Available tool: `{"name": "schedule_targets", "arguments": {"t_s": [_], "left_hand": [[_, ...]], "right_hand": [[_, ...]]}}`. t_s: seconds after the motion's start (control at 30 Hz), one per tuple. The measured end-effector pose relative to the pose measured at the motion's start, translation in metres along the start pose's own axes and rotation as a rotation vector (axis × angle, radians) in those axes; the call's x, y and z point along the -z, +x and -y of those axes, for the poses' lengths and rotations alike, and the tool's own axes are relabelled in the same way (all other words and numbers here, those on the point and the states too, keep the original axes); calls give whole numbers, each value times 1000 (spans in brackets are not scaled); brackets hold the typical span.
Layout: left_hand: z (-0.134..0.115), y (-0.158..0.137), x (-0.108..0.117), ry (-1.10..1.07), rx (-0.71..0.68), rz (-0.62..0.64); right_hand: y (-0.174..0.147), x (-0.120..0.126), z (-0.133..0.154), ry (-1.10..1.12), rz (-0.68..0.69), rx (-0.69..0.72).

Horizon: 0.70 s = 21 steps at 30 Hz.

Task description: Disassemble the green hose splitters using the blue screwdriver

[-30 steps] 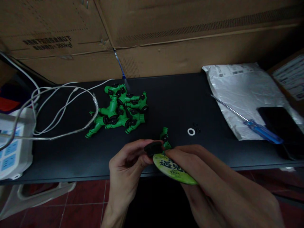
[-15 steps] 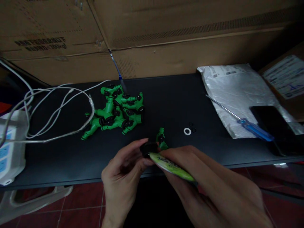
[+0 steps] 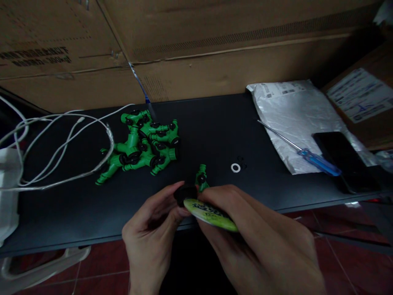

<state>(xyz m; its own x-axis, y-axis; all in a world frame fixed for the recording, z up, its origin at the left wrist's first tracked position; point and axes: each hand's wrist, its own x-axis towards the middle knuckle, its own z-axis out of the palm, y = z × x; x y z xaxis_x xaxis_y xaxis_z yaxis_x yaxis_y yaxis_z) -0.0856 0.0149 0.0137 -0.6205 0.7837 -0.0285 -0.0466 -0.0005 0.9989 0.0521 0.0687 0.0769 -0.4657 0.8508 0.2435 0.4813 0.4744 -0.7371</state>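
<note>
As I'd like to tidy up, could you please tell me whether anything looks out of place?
Only mildly: the screwdriver lies aslant across the silvery parcel, and one green fitting sits apart from the green cluster.

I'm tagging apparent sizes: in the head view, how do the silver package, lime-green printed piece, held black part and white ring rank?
1. Silver package
2. Lime-green printed piece, in the right hand
3. Black part, in the left hand
4. White ring
</note>
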Motion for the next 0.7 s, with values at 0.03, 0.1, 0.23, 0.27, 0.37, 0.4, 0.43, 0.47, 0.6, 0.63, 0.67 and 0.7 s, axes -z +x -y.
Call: {"name": "schedule_targets", "arguments": {"t_s": [0.03,0.1,0.23,0.27,0.37,0.4,0.43,0.47,0.6,0.63,0.67,0.7], "left_hand": [[1,0,0,12,2,-9],[2,-2,1,43,10,-33],[7,-6,3,79,33,-82],[8,-7,3,75,39,-81],[8,-7,3,73,39,-83],[8,-7,3,74,34,-86],[7,-7,2,72,26,-92],[6,-7,1,68,15,-96],[1,-8,-3,64,-19,-124],[0,-9,-3,65,-21,-131],[1,-10,-4,67,-20,-136],[1,-11,-4,67,-19,-143]], "right_hand": [[1,0,-1,9,7,-3],[1,-1,-3,20,9,-1],[-3,-4,-4,-10,8,-6],[-4,-5,-3,-19,5,-13],[-6,-7,-1,-30,-20,-28],[-6,-7,0,-42,-33,-32],[-7,-8,1,-55,-44,-33],[-7,-8,1,-68,-56,-29],[-10,-10,1,-164,-97,23],[-11,-10,1,-202,-112,35],[-11,-11,1,-239,-126,43],[-12,-11,1,-264,-134,49]]}}
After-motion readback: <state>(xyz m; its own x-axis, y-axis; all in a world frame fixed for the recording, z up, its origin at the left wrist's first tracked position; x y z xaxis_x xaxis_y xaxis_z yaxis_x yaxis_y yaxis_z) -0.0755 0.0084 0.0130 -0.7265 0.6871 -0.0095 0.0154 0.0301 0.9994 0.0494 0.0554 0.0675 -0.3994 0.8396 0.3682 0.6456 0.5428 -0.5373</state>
